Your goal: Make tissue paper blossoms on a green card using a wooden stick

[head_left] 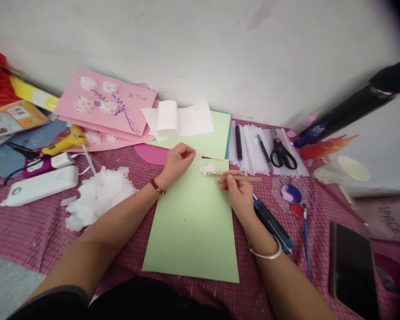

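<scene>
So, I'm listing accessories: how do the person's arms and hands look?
The ungloved left hand has a reddish-brown beaded bracelet at the wrist and a black fabric sleeve farther up. Beyond the ungloved right hand sits a smooth silvery bangle.

You're rocking a dark reddish-brown beaded bracelet (pixel 158 186) on your left wrist, a smooth silver bangle (pixel 276 251) on your right, plus a black sleeve (pixel 56 301) and black clothing (pixel 156 300) up front.
</scene>
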